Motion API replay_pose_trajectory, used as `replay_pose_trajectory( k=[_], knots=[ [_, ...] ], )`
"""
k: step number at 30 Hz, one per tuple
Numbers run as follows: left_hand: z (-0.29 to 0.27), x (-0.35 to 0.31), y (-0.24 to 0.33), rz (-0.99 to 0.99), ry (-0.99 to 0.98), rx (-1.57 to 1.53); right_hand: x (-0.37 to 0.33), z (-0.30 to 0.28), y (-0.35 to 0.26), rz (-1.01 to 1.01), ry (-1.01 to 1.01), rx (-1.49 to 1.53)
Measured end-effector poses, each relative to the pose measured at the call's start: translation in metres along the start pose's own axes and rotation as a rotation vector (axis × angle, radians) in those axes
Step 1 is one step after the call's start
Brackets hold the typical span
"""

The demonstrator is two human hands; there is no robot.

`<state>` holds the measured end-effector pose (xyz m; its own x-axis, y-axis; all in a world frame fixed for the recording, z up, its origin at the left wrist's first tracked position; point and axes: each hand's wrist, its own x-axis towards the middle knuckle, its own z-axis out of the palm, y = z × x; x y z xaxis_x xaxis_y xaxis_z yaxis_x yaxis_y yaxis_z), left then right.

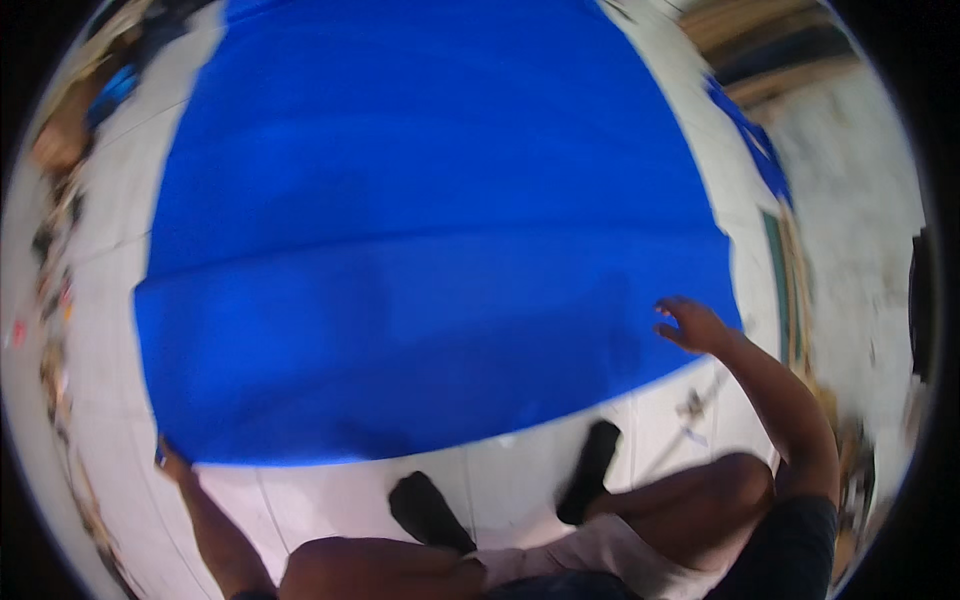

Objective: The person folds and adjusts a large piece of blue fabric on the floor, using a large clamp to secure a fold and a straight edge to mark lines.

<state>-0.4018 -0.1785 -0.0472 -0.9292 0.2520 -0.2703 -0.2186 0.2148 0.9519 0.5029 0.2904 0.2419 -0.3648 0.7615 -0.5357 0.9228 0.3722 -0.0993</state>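
A wide sheet of bright blue cloth (pixel 430 150) lies spread over the white floor in front of me. A slightly curved line crosses it from left to right, and the band nearer to me juts out a little at both sides. At its near left corner, my left hand (pixel 174 462) is closed on the edge, its fingertips partly hidden. Over the near right part, my right hand (pixel 690 325) has its fingers bent and apart, with nothing in them. Whether it touches the cloth I cannot tell.
My feet in dark socks (pixel 430 508) rest on white floor tiles (pixel 330 500) close to the cloth's near edge. Blurred clutter lines the left side. At right are a small blue cloth piece (pixel 755 140), long thin strips (pixel 790 290) and a pale wall.
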Motion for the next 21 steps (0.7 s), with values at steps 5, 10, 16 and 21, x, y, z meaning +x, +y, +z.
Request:
replay_pose_trajectory(
  k=[5, 10, 16, 21],
  knots=[
    [0.089, -0.099, -0.004, -0.191, 0.458, 0.19, -0.179, 0.129, 0.155, 0.542, -0.038, -0.029],
    [0.114, -0.238, 0.022, -0.305, 0.049, 0.138, -0.234, 0.246, 0.153, 0.858, 0.156, 0.182],
    [0.184, -0.35, 0.034, -0.406, -0.261, -0.006, -0.205, 0.24, 0.16, 0.954, 0.176, 0.281],
    [0.157, -0.299, 0.003, -0.509, -0.325, -0.086, -0.188, 0.244, 0.203, 0.814, 0.162, 0.461]
  ],
)
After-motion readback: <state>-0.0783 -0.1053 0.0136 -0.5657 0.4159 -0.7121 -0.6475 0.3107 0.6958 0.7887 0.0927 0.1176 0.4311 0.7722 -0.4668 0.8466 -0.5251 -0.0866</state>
